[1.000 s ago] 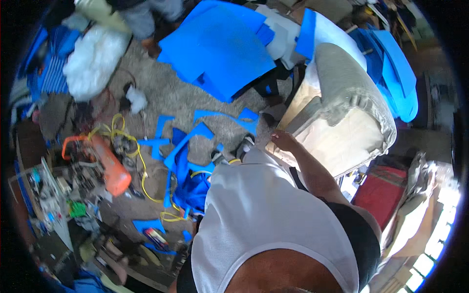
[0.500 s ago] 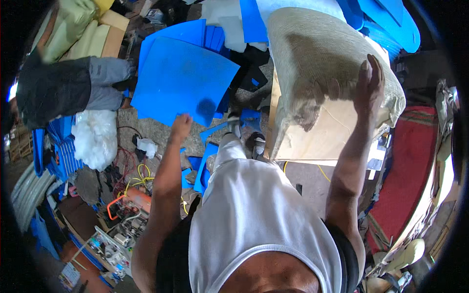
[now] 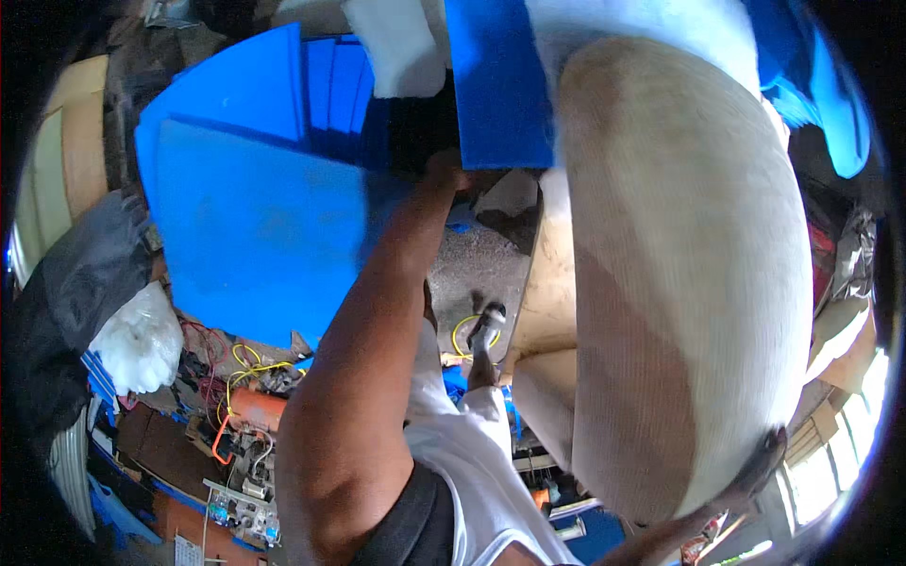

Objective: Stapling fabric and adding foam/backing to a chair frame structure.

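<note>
- The 2 hands are far apart, with the big padded piece [image 3: 679, 236] between them.
- The left hand [image 3: 445, 172] is up high, next to the low edge of 1 blue sheet [image 3: 500, 85]. It is in dark shade, so I cannot tell if its fingers hold the sheet.
- The right hand [image 3: 761, 466] is down low, by the padded piece's bottom right side. I cannot tell if it grips or just rests there.
- The padded piece stands to the right of the left hand, and up and left from the right hand. Its cloth is cream with thin lines.
- A tan board [image 3: 552, 283] runs along the padded piece's left side.
- White stuffing [image 3: 651, 24] sits behind its top.
- A pile of blue sheets [image 3: 255, 217] lies left of the left hand.
- Farther left are a puffy white bag [image 3: 137, 340] and another person [image 3: 57, 302] in dark clothes.
- Lower down, an orange tank [image 3: 257, 408] lies among small parts.
</note>
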